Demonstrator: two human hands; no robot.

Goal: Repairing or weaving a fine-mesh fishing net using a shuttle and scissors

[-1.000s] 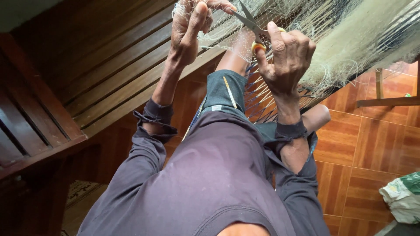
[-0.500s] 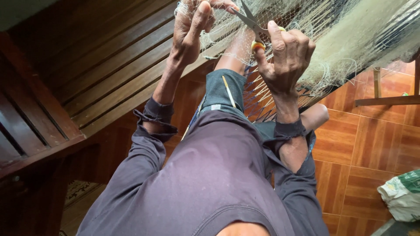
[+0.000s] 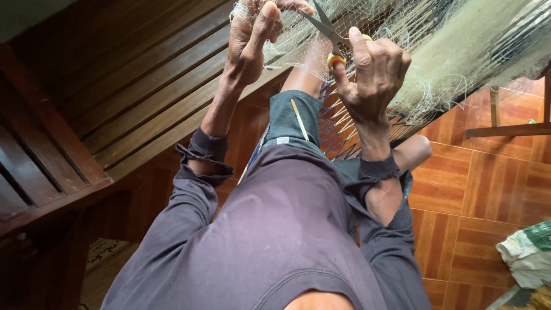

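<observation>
Dark wooden slats [image 3: 86, 109] fill the left of the room, running as a long bench-like frame on a slant, and beyond them to the right the floor [image 3: 488, 183] is glossy orange-brown tile with thin pale joints. Low at the left edge a patterned mat [image 3: 106, 252] shows under the wood. The person sits in a dark purple long-sleeved top [image 3: 270, 229], one knee in grey-blue trousers [image 3: 295, 117] raised between the arms. The left hand [image 3: 252, 40] is up near the top edge, its fingers [image 3: 267, 20] pressed together and pinching a bunch of pale fishing net [image 3: 459, 51]. Just right of it the right hand [image 3: 373, 72] grips a pair of scissors [image 3: 327, 28] by yellow handles, fingers curled shut through them, the blades a little parted and pointing up-left toward the pinched mesh. The net spreads from the hands across the upper right in a heaped, whitish-green mass, loose strands hanging over the knee and a strip of blue and pale cords beneath. A wooden leg and rail [image 3: 505, 129] stand at the far right over open tile, the freest room here. In the bottom right corner lies a crumpled white sack with a green patch [image 3: 531, 252], plain in shape, its markings too small to tell. Against half a second ago, both hands sit slightly higher and the scissors tip nearer the left hand; little else has shifted.
</observation>
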